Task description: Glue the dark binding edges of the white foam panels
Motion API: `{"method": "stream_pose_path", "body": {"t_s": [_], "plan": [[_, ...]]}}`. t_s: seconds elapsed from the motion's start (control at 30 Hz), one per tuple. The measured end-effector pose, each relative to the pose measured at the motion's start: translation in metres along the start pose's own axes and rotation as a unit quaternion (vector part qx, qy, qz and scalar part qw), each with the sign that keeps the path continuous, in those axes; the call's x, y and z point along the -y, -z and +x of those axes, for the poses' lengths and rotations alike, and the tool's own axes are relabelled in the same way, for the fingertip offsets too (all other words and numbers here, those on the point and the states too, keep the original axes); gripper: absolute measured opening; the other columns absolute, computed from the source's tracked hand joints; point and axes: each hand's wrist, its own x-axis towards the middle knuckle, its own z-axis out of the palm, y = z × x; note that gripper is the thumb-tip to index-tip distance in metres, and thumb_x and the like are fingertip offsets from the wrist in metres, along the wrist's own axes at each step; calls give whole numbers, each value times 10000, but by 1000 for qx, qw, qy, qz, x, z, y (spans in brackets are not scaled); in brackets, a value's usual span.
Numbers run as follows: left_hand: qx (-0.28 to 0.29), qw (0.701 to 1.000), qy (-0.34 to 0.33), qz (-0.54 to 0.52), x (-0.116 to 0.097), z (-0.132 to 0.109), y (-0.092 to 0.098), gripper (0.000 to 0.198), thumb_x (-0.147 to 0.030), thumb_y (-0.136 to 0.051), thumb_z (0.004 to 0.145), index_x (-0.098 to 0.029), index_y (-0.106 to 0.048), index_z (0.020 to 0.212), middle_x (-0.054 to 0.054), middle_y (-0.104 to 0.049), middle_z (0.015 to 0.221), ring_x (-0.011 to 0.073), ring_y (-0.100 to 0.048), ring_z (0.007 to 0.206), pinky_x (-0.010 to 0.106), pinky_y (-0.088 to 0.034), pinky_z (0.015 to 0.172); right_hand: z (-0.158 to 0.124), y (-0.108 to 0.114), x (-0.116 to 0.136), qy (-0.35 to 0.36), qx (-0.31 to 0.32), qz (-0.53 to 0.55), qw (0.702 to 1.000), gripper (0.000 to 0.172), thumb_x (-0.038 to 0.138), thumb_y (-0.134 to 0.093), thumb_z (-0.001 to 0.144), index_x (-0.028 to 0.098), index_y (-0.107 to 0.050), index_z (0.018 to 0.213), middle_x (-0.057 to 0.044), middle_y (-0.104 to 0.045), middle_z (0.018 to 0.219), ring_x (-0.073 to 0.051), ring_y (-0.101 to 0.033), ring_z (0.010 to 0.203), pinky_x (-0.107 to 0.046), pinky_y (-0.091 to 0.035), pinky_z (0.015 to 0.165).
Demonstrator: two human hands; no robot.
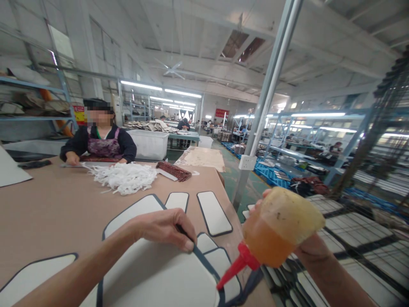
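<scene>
A worker's right hand (306, 247) grips a glue bottle (275, 232) — red nozzle (234, 267) tilted over a dark-edged white panel (159, 277). The left hand (166, 228), fingers curled, pins the panel to the table (51, 213) — gluing appears underway, the nozzle needing to track the edge

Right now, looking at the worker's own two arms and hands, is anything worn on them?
No. The left hand and right hand are bare, with no gloves, and no rings or watch can be seen. Both forearms are uncovered as far as the picture's lower edge, so no sleeve shows. The fingernails look short and unpainted.
</scene>
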Motion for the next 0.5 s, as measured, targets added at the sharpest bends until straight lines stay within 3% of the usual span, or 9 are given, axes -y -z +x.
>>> {"method": "stream_pose_path", "body": {"t_s": [0.17, 0.33, 0.5], "plan": [[-37, 999, 0, 14, -1, -5, 0, 332, -448, -642, 765, -126, -696, 708, -18, -481, 600, 116, -405, 615, 235, -296, 564, -5, 13, -4, 30, -26, -19, 999, 509, 351, -824, 645, 352, -635, 1117, 13, -710, 1063, -256, -648, 991, -423, -533, 872], [-63, 998, 9, 19, -2, -9, 0, 327, -431, -609, 793, -127, -660, 681, -22, -455, 599, 108, -378, 597, 245, -268, 555, -15, 16, -11, 60, -73, -28, 995, 552, 342, -842, 600, 381, -632, 1110, 30, -715, 1046, -246, -651, 987, -357, -533, 861], [-111, 993, 19, 32, 4, -12, 0, 344, -445, -589, 808, -132, -616, 668, -41, -384, 578, 87, -303, 565, 249, -201, 512, -31, 25, -21, 85, -145, -39, 985, 578, 295, -845, 576, 414, -624, 1097, 28, -720, 994, -256, -675, 859, -365, -575, 739]]}}
